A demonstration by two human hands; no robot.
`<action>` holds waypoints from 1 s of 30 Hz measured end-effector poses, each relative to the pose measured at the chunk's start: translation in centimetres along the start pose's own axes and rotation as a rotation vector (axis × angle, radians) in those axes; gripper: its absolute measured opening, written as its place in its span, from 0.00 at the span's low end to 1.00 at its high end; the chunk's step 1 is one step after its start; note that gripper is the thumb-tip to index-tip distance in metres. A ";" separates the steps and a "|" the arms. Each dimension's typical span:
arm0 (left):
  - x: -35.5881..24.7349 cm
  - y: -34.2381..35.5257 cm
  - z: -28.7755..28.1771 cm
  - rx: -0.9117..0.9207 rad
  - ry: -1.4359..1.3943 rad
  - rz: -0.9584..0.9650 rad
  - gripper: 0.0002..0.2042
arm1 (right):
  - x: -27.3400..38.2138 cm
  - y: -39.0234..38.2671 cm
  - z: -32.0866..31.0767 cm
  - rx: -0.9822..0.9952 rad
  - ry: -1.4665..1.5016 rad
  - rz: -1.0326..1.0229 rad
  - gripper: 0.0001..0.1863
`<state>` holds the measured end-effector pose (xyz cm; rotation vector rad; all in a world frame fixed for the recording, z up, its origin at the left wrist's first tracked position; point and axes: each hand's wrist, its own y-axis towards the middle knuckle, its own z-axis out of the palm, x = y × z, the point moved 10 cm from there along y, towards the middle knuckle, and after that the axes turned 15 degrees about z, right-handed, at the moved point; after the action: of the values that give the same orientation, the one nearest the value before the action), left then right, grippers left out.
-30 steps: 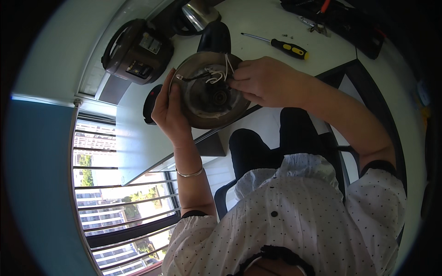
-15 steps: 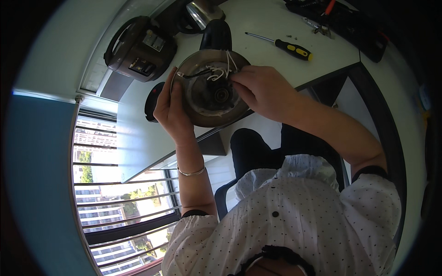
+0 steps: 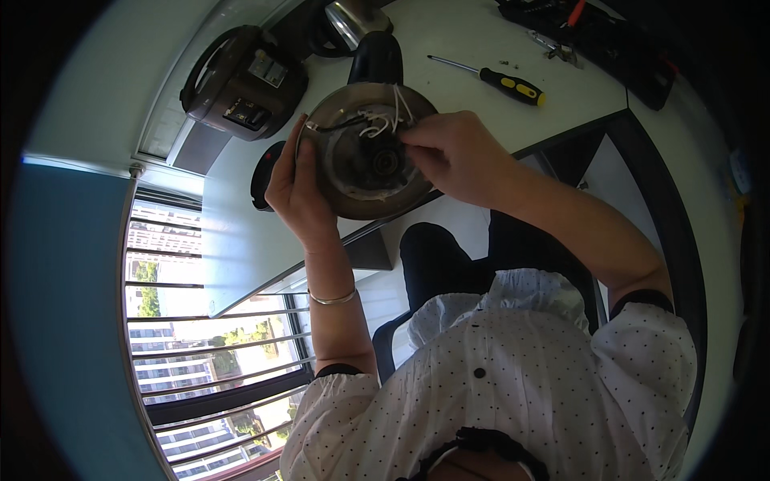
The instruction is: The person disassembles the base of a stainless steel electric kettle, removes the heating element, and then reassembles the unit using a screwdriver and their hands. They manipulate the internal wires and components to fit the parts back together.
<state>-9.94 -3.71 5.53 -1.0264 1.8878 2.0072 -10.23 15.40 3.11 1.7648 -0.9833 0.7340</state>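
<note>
An electric kettle (image 3: 335, 189) is tipped so that its opened underside faces me, black handle (image 3: 377, 62) pointing away. Inside the metal rim show white wires (image 3: 395, 112), a dark lead and a round black connector (image 3: 386, 163). My left hand (image 3: 301, 192) grips the kettle's left side, thumb on the near face and fingers round the edge. At the right of the opening, my right hand (image 3: 461, 156) is closed in a pinch beside the wires. What lies between those fingertips is hidden. A black round part (image 3: 265, 178) lies on the table, partly behind my left hand.
On the white table (image 3: 449, 88) lie a black and yellow screwdriver (image 3: 513, 86), several tiny screws (image 3: 505, 62) and a metal tool (image 3: 559, 53). A black tool case (image 3: 634, 62) is at the far right. A brown cooker (image 3: 247, 84) and a steel kettle (image 3: 358, 24) stand at far left.
The kettle and my left hand have shifted very slightly away from me. My right hand keeps its pinch at the opening's right side, with its fingers turned a little.
</note>
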 end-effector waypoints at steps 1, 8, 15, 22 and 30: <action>-0.1 0.0 -0.1 -0.006 0.015 -0.007 0.14 | 0.0 0.1 0.1 0.023 -0.011 -0.006 0.04; -0.1 0.0 -0.2 -0.019 0.001 -0.021 0.14 | 0.7 0.3 0.1 0.084 -0.217 -0.223 0.09; -0.4 0.0 -0.2 0.005 0.059 0.013 0.14 | 0.4 -0.2 0.3 0.088 -0.331 -0.104 0.11; 1.3 0.2 -1.4 -0.063 0.012 -0.070 0.13 | -0.1 -1.2 -2.0 -0.120 -0.012 -0.069 0.09; 2.2 1.0 -2.1 -0.148 -0.115 -0.129 0.14 | 3.7 -2.0 -1.5 -0.414 -0.391 -0.356 0.11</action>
<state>-11.47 -6.54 5.13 -1.0162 1.5943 2.1074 -6.71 16.18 5.83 1.6723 -0.9527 -0.0461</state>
